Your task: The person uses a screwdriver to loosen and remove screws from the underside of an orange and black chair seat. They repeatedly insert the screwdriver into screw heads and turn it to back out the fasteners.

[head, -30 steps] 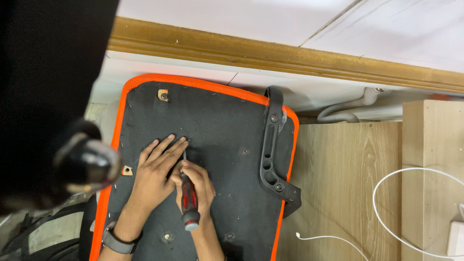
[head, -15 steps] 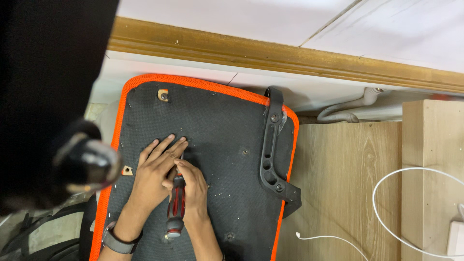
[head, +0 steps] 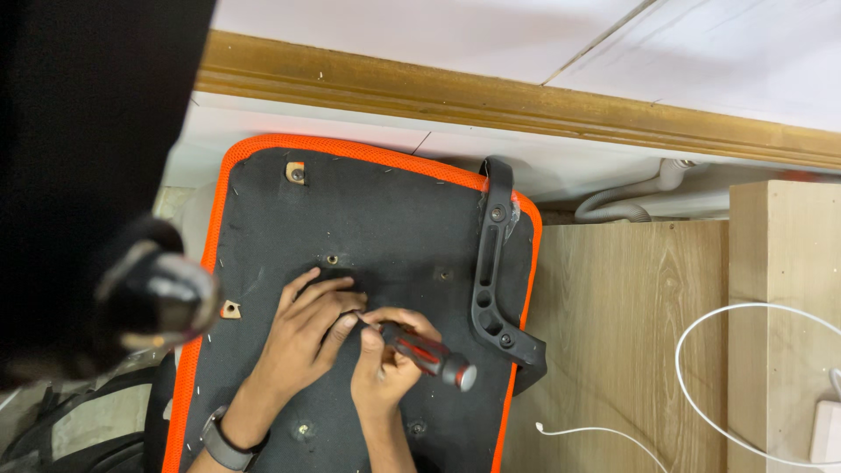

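Note:
An upturned chair seat (head: 394, 219), black underneath with an orange mesh rim, lies in front of me. My right hand (head: 383, 368) grips a red-and-black screwdriver (head: 431, 356), whose handle points right and whose tip meets my left fingers. My left hand (head: 307, 337), with a watch on its wrist, rests on the black fabric, fingertips pinched near the tip. A bare screw hole (head: 331, 259) shows just above my left hand. A black plastic armrest bracket (head: 491, 271) is bolted along the seat's right side.
A wooden board (head: 613, 333) lies to the right with a white cable (head: 701, 368) looped across it. A grey hose (head: 626, 200) and a wooden moulding (head: 491, 101) run behind. A dark chair base with a blurred caster (head: 158, 298) fills the left.
Both hands have drawn back down from the screw hole, which is now uncovered. The screwdriver has swung from upright over the hole to lying with its handle pointing right.

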